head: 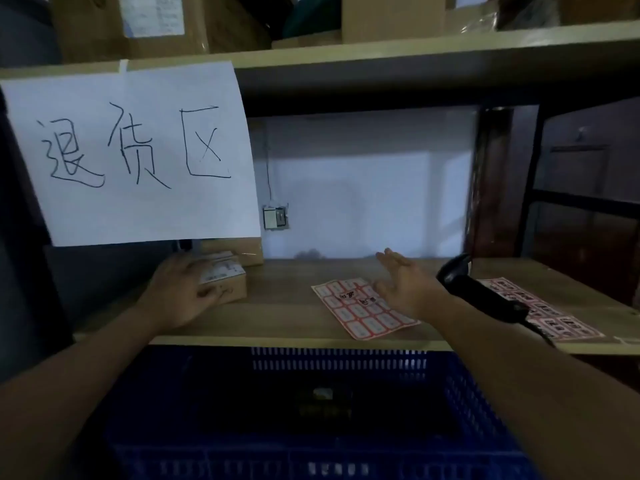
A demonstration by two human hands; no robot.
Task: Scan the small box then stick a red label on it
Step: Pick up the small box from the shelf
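Note:
A small brown cardboard box with a white label on top sits at the left of the wooden shelf. My left hand is wrapped around its near left side, fingers on its front face. My right hand hovers open, fingers spread, just above the right edge of a sheet of red labels. A black handheld scanner lies on the shelf to the right of that hand, resting on a second sheet of red labels.
A blue plastic crate stands below the shelf's front edge. A white paper sign with handwriting hangs from the upper shelf, over a larger cardboard box behind the small one. More boxes sit on the shelf above.

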